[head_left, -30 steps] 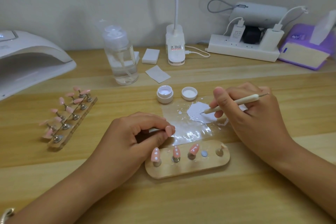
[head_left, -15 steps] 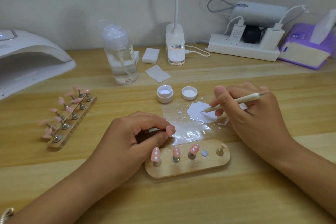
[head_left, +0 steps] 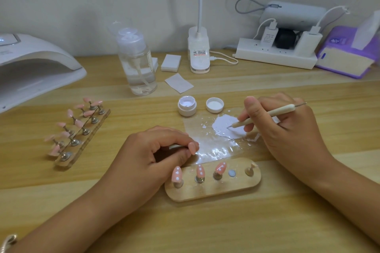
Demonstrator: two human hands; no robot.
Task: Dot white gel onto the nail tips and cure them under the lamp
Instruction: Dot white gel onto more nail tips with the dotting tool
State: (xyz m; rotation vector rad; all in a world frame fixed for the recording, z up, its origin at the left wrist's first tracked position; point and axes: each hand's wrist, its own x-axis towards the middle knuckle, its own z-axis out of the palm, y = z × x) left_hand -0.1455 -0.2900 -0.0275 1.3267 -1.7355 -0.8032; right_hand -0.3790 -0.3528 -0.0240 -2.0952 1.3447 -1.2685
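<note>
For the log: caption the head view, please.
Right hand touches dotting tool to white gel; left hand pinches a pink nail tip behind the wooden stand.

Pink nail tips point(head_left: 199, 170) are dotted white; the gel point(head_left: 228, 127) is white, the tissue pack point(head_left: 341, 55) purple.

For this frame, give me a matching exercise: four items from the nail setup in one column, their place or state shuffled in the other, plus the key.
Items
1. dotting tool
2. gel jar
3. curing lamp
4. loose nail tip

Place or state
A. pinched in the left hand
B. open, lid beside it
C. far left of the table
D. held by the right hand, point in the white gel puddle

Pairs: 1-D, 2-B, 3-C, 4-A
</note>
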